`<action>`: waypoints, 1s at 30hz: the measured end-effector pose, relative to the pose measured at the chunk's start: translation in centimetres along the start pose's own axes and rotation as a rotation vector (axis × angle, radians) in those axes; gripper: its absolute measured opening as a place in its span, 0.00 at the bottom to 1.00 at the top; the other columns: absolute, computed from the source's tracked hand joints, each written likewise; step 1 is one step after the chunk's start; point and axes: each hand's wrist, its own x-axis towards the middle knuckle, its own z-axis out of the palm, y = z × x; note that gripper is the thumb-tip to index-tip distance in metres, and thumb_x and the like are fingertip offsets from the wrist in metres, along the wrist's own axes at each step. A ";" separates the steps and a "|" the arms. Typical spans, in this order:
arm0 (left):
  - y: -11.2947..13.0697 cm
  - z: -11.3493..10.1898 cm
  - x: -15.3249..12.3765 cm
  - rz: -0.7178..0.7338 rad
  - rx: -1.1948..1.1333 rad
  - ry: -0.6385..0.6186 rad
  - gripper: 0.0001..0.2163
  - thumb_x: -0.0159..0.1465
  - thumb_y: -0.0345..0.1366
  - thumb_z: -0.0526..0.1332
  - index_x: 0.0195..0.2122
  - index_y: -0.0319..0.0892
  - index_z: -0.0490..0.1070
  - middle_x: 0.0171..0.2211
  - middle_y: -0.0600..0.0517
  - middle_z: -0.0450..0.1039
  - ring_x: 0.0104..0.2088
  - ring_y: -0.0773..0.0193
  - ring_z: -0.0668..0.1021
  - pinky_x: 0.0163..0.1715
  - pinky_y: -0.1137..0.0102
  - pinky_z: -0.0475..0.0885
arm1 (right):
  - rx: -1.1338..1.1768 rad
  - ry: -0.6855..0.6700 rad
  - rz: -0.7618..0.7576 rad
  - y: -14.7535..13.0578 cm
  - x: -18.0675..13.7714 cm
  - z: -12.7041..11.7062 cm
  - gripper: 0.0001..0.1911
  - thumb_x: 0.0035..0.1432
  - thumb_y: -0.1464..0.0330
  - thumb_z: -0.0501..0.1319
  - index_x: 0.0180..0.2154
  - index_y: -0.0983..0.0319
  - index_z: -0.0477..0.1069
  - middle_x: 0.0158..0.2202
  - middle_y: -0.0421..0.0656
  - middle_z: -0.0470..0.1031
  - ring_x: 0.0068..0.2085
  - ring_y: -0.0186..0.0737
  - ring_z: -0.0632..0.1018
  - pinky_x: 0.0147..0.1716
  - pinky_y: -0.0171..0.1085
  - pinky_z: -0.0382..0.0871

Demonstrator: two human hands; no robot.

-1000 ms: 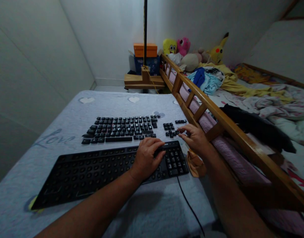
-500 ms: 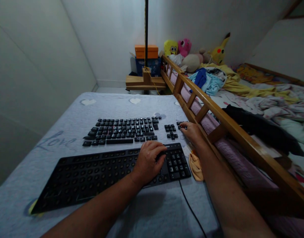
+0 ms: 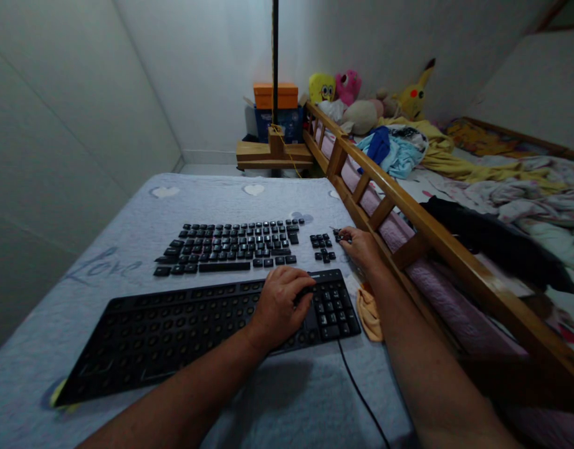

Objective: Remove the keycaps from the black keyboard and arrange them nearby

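Note:
A black keyboard (image 3: 174,330) lies across the bed sheet, most of its keycaps off; those of the number pad (image 3: 332,312) are in place. My left hand (image 3: 282,305) rests on it left of the number pad, fingers curled, thumb and forefinger close around something dark I cannot make out. Loose black keycaps (image 3: 230,242) are laid out in rows beyond the keyboard, with smaller groups (image 3: 321,240) to their right. By the bed rail, my right hand (image 3: 359,244) has its fingertips closed at a few small dark pieces (image 3: 336,234); what it grips is mostly hidden.
A wooden bed rail (image 3: 384,181) runs along the right, close to my right arm. An orange cloth (image 3: 369,315) lies beside the keyboard, and its cable (image 3: 361,390) trails toward me. Boxes (image 3: 276,96), plush toys (image 3: 347,87) and clothes (image 3: 394,153) are farther back.
My right hand's fingers have shifted slightly at the small dark pieces by the rail. My left hand stays on the keyboard. The view has moved very little.

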 end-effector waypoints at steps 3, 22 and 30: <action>0.0 0.0 0.0 0.005 0.000 0.006 0.08 0.62 0.27 0.62 0.41 0.43 0.75 0.41 0.49 0.77 0.43 0.57 0.74 0.45 0.57 0.70 | 0.017 0.002 -0.007 0.1 0.2 0.2 0.09 0.54 0.72 0.63 0.39 0.59 0.78 0.37 0.45 0.82 0.39 0.41 0.79 0.40 0.35 0.68; 0.0 -0.1 0.0 -0.012 -0.002 -0.012 0.08 0.61 0.27 0.62 0.41 0.44 0.75 0.41 0.49 0.78 0.43 0.56 0.75 0.45 0.55 0.70 | 0.141 0.165 -0.042 -0.2 0.0 -2.3 0.11 0.58 0.66 0.55 0.34 0.63 0.76 0.38 0.48 0.78 0.42 0.45 0.76 0.46 0.41 0.68; -0.1 0.0 0.0 0.004 0.023 -0.021 0.08 0.61 0.27 0.63 0.40 0.43 0.75 0.41 0.49 0.77 0.43 0.55 0.75 0.45 0.56 0.70 | 0.668 0.164 0.023 -3.5 -4.9 -7.2 0.19 0.65 0.61 0.47 0.28 0.59 0.71 0.25 0.40 0.69 0.27 0.36 0.70 0.26 0.34 0.64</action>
